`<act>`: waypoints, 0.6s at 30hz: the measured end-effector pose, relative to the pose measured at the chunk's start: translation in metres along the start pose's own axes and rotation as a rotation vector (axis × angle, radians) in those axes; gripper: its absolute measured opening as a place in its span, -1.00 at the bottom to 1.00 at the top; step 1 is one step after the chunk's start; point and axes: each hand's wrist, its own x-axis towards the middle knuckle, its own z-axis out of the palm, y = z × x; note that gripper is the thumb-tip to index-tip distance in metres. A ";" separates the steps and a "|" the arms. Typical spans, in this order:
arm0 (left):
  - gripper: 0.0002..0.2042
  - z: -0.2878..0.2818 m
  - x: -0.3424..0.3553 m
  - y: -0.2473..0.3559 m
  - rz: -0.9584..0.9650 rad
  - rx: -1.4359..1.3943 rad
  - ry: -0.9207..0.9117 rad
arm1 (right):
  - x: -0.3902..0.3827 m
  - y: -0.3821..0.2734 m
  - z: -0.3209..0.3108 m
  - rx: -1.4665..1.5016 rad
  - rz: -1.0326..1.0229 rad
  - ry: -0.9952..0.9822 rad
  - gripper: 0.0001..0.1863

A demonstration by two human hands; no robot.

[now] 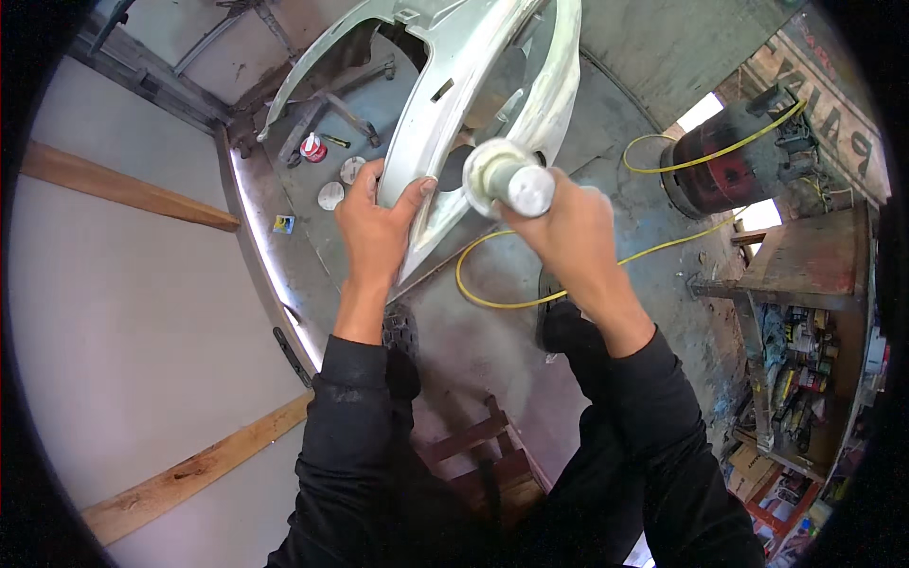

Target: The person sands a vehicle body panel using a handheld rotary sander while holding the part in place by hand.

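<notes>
A silver-white car bumper [445, 104] with cut-out openings extends away from me at the top middle. My left hand [372, 213] is closed around its near left edge, with the thumb lying on the upper surface. In my right hand [579, 227] is a pale round sanding pad [488, 180] with a stubby cylindrical grip, slightly blurred. It is over the near right part of the bumper, and whether its face touches the surface is hidden. The fingers of my right hand wrap around the grip and are partly out of sight.
On the floor, a yellow hose [502, 305] loops right toward a dark red tank [715, 161]. A wooden bench [805, 256] with a cluttered shelf stands right. A red-and-white can [312, 148] and round lids [330, 196] lie left, near a metal stand [346, 114].
</notes>
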 end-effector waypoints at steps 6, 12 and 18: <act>-0.57 -0.001 0.001 -0.011 0.004 0.002 0.002 | -0.004 0.007 0.009 0.039 -0.091 0.065 -0.57; -0.54 0.001 0.003 -0.014 0.064 -0.015 0.055 | -0.006 0.004 0.009 -0.009 -0.145 -0.015 -0.57; -0.58 -0.002 -0.001 -0.005 0.027 -0.012 0.005 | 0.002 0.008 0.007 0.069 -0.086 0.069 -0.58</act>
